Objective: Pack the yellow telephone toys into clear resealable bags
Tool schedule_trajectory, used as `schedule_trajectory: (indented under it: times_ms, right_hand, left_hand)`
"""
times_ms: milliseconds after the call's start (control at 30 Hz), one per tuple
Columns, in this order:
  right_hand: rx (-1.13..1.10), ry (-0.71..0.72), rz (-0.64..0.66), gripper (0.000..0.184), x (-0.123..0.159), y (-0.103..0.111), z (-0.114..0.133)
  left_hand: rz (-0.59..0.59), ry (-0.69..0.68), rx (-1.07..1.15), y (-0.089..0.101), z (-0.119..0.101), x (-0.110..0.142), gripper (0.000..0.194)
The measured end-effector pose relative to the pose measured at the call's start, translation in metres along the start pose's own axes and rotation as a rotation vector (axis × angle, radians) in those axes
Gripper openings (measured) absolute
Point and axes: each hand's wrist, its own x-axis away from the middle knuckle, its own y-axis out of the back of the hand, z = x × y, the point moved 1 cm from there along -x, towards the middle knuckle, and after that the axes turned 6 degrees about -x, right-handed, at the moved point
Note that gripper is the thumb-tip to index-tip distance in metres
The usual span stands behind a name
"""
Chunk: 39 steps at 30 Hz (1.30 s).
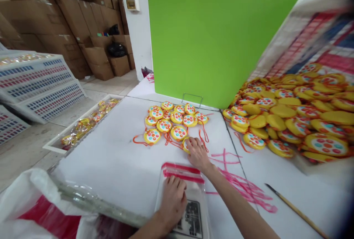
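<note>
Near the front of the white table, my left hand [174, 200] lies on a stack of clear plastic zip bags [181, 172] with a pink-red band and dark print. Its fingers are curled at the band, closed on the top bag. Just beyond, my right hand [197, 152] has its fingers bent over a round yellow toy [186, 145], partly hidden under them. That toy is at the near edge of a group of similar yellow toys [179, 132], which have white faces, coloured dots and orange cord loops.
A big heap of yellow toys [284, 111] fills the right side. A green board [210, 40] stands at the back. A brush [295, 209] lies front right, past pink marks. A tray of wrapped toys [56, 148] and a white sack [35, 191] are at left.
</note>
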Motion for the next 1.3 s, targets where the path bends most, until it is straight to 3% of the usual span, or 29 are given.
schedule_trajectory:
  times_ms: [167,400,533,633,800,967,1100,1200,1300]
  right_hand:
    - [-0.168,0.009,-0.003,0.056,0.014,0.017,0.011]
    - [-0.401,-0.050,0.021,0.041,0.093,0.054,0.046]
    - [-0.478,-0.106,0.007,0.033,0.122,0.053,0.052]
    - [-0.643,-0.179,0.012,0.038,0.133,0.042,0.043]
    - [-0.959,-0.390,0.051,0.049,0.146,0.027,0.028]
    - [-1.309,-0.611,0.165,0.036,0.154,0.043,0.034]
    - [-1.604,-0.739,0.125,0.032,0.143,0.054,0.044]
    - [-1.595,-0.747,-0.049,0.038,0.126,0.053,0.051]
    - [-1.289,-0.649,-0.093,0.050,0.112,0.044,0.057]
  left_hand:
    - [-0.051,-0.001,0.000,0.006,-0.002,0.004,0.025]
    - [-0.074,0.040,0.050,0.010,-0.001,0.003,0.031]
    - [-0.075,0.048,0.073,0.007,0.002,0.002,0.025]
    - [-0.069,0.040,0.104,0.004,0.005,0.003,0.027]
    - [-0.062,0.043,0.170,0.003,0.009,0.003,0.043]
    - [-0.025,-0.038,0.201,0.006,0.009,0.000,0.022]
    - [-0.040,-0.070,0.197,0.007,0.010,-0.001,0.018]
    - [-0.056,-0.095,0.184,0.010,0.008,0.002,0.019]
    - [-0.069,-0.159,0.180,0.014,0.007,0.007,0.016]
